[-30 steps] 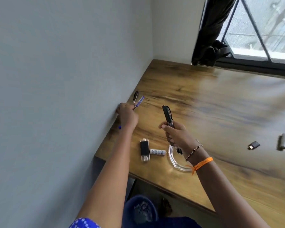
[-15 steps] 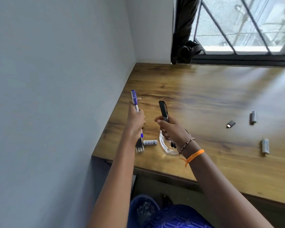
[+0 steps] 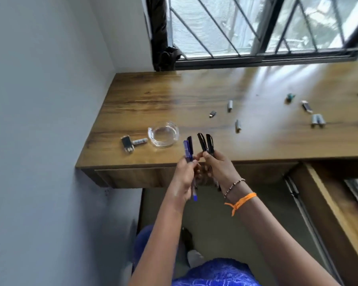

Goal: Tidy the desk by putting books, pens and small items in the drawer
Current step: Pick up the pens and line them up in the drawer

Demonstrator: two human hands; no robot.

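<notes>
My left hand (image 3: 184,178) grips a blue pen (image 3: 187,150) and a dark pen together, caps up, in front of the wooden desk's (image 3: 174,96) front edge. Right beside it, my right hand (image 3: 219,168) holds two black pens (image 3: 206,142) upright. The hands nearly touch. On the desk's left lie a black USB stick (image 3: 127,144) and a white battery (image 3: 140,141). An open drawer (image 3: 329,203) shows at the lower right, its inside mostly out of frame.
A glass ashtray (image 3: 163,134) sits near the desk's front edge. Several small batteries and adapters (image 3: 238,125) lie scattered over the middle and right. A grey wall bounds the left, a barred window (image 3: 256,27) the back.
Both hands drew back from over the desk to its front edge with their pens, and came close together. The view swung right, bringing the drawer and more small items into sight.
</notes>
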